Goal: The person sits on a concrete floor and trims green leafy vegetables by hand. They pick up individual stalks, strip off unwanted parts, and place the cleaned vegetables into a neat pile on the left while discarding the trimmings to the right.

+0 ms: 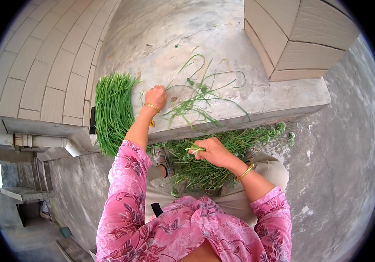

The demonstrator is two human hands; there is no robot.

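My left hand [155, 97] is over the concrete ledge, fingers curled; whether it holds a stem cannot be told. To its left lies a thick, aligned bundle of green chives [113, 109], its upper ends even. Loose, bent green leaves [197, 101] are scattered on the ledge to its right. My right hand [214, 152] is shut on a few short green stalks [195, 149], below the ledge's front edge. Beneath it, a heap of green stems [207, 173] with some round flower heads [277, 128] lies on the ground between my feet.
The concrete ledge [262, 114] runs across in front of me. A tiled wall [53, 65] rises at the left and a tiled pillar [302, 46] at the upper right. A black object [92, 121] and a small yellow object [152, 123] show near the bundle. A white pipe [50, 141] is at the left.
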